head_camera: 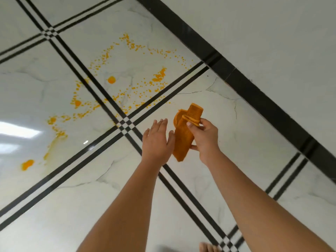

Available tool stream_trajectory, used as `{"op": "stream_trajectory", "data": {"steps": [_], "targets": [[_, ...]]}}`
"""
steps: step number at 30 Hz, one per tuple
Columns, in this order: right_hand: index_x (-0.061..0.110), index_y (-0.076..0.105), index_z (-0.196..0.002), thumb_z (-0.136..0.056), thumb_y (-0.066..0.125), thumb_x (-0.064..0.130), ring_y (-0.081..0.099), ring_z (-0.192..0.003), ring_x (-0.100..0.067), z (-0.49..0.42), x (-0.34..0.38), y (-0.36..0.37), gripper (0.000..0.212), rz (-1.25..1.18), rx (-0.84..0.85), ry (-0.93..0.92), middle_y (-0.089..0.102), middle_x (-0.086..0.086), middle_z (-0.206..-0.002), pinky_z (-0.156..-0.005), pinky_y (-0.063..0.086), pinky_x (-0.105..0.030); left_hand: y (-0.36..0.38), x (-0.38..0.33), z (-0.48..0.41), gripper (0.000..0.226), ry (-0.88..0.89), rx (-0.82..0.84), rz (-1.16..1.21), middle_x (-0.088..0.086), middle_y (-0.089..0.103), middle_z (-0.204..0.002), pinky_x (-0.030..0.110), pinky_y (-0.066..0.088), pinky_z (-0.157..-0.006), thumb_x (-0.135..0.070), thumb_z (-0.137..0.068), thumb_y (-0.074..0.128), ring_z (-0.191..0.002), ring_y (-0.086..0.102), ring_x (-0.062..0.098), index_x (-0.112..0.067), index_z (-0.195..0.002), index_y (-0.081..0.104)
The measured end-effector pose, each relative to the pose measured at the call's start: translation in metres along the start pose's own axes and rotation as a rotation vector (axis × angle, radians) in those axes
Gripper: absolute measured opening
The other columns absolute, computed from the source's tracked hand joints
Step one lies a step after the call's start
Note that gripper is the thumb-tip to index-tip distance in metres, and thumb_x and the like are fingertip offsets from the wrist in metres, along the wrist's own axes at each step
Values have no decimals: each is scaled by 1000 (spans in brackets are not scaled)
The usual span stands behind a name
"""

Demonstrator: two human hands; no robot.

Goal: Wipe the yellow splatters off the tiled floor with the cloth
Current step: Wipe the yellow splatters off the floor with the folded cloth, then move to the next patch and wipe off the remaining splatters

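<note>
At the bottom edge of the view I see bare toes point(207, 247) on the tiled floor point(72, 206), white marbled and glossy. Both forearms point(131, 197) extend forward and up from the lower frame. The left hand point(157, 140) is released: palm down, fingers straight and close together, holding nothing. Its thumb side lies just beside the cloth point(182, 140); I cannot tell whether it makes contact. The right hand point(204, 139) grasps the cloth, thumb pressed on the folded layers at the top and fingers curled round the back. The cloth is orange, folded into a long strip, held tilted in the air between the two hands, above the floor and right of the crossing of the black double lines point(125, 124). The yellow splatters point(111, 80) lie on the tiles beyond and left of that crossing, apart from the cloth. They form a loose ring of fine drops with several larger blobs, and a pale smear runs down to one more blob at the left. A bright light reflection point(18, 131) sits on the floor at the left edge. Farthest away, a black skirting band point(236, 73) runs diagonally across the view, and above it stands a plain pale wall point(272, 33).
</note>
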State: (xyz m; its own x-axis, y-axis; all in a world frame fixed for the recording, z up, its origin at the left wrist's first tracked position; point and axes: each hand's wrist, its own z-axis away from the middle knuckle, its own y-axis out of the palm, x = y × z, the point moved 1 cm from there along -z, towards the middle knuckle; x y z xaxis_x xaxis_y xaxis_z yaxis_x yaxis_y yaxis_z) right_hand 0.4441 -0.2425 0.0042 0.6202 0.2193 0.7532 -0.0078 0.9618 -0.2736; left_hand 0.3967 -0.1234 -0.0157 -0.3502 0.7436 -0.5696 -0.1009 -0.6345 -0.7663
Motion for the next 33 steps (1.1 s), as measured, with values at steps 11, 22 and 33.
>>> {"op": "stream_trajectory", "data": {"steps": [11,22,33], "targets": [[23,55,-105,-88,64,18,54,-105,-28,301,210,-15,20,1,243,133,61,-5,-104,-78,54,-49,-295,-98,221,49,-336,-94,282,4,35,-149,39,22,-113,-32,-98,38,-139,27,19,-17,-144,31],[20,56,-120,-88,65,23,58,-104,-29,536,313,93,34,98,578,51,61,-9,-115,-61,52,-39,-534,-44,402,48,-462,-411,394,3,41,-145,37,30,-109,-32,-97,42,-132,39,21,-17,-142,35],[19,57,-113,-87,65,22,57,-107,-31,617,364,279,27,106,712,-22,61,-9,-112,-77,51,-51,-671,93,429,51,-542,-479,291,0,38,-148,41,25,-109,-38,-97,40,-135,34,19,-22,-144,30]]}}
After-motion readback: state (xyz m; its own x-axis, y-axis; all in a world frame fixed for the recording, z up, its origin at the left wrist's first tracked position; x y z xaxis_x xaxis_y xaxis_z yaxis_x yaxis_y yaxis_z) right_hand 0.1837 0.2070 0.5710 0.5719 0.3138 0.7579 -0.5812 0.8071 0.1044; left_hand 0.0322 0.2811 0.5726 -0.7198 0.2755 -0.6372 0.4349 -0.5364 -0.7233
